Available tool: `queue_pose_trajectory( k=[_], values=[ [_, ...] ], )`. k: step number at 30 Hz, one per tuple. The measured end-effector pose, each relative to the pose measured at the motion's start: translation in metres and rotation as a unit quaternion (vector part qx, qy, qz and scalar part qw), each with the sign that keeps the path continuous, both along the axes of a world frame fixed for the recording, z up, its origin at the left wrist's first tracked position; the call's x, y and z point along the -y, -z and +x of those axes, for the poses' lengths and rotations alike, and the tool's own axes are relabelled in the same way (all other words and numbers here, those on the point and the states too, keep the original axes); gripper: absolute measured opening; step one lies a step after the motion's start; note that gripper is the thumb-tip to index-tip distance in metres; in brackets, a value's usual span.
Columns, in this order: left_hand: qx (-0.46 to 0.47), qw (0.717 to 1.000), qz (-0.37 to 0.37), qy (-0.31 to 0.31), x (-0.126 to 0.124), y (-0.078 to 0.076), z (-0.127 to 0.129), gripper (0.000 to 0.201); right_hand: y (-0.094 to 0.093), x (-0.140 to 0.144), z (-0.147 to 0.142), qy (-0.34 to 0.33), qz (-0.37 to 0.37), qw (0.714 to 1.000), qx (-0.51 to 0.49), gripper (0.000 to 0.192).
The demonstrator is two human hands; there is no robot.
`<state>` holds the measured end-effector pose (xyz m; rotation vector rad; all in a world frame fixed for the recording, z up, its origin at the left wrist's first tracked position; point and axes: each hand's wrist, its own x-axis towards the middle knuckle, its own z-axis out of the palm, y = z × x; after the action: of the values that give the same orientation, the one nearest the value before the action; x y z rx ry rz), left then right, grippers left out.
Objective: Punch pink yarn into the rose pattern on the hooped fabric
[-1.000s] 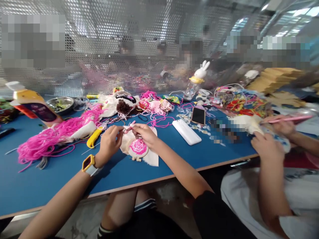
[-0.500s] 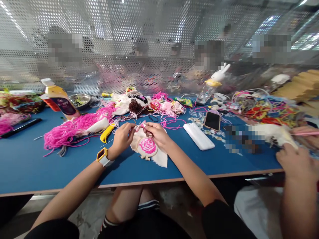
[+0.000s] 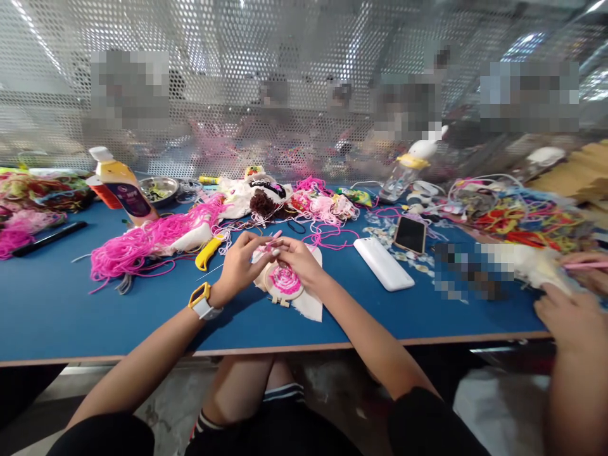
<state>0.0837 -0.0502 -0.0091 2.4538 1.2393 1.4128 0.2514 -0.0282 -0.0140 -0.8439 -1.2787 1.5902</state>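
Head | round hoop, pink rose stitched | both hands pinch pink needle

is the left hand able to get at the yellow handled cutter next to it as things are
Probably yes. The yellow-handled cutter lies on the blue table just left of the left hand, with only loose pink yarn beside it, though that hand is pinching thread at the embroidery hoop.

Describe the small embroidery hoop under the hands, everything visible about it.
The embroidery hoop is small, round and pale wood, with a screw tab at its near edge. It stretches cream cloth filled with a pink rose-like tufted pattern. It lies roughly flat on the blue table. The right hand rests over its far rim; the left hand is close beside it.
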Motion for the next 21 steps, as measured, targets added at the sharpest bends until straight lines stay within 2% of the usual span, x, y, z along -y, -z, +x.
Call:
queue_pose_trajectory(
  k=[6,11,13,16,19,20,21],
  values=[
    [0.022,0.999,0.05,-0.005,0.004,-0.001,0.004,0.012,0.0,0.003,-0.002,-0.026,0.0,1.0,-0.007,0.036],
    [0.071,0.994,0.073,0.04,0.008,-0.015,0.003,0.005,-0.003,0.003,-0.002,-0.031,0.021,0.999,0.016,0.04],
    [0.104,0.991,0.072,0.043,0.01,-0.025,0.005,0.003,-0.005,0.004,-0.003,-0.028,0.033,0.999,0.031,0.038],
    [0.186,0.978,0.091,0.039,0.011,-0.043,0.01,0.011,-0.004,0.004,-0.005,-0.033,0.055,0.997,0.041,0.033],
    [0.323,0.934,0.138,0.065,0.009,-0.067,0.008,0.023,0.001,0.002,-0.006,-0.023,0.077,0.996,0.047,0.027],
    [0.359,0.922,0.124,0.073,0.008,-0.077,0.003,0.024,0.002,0.001,-0.005,-0.014,0.086,0.995,0.051,0.025],
    [0.395,0.903,0.151,0.075,0.007,-0.088,-0.006,0.026,0.004,0.0,-0.004,-0.004,0.095,0.994,0.056,0.022]
  ],
)
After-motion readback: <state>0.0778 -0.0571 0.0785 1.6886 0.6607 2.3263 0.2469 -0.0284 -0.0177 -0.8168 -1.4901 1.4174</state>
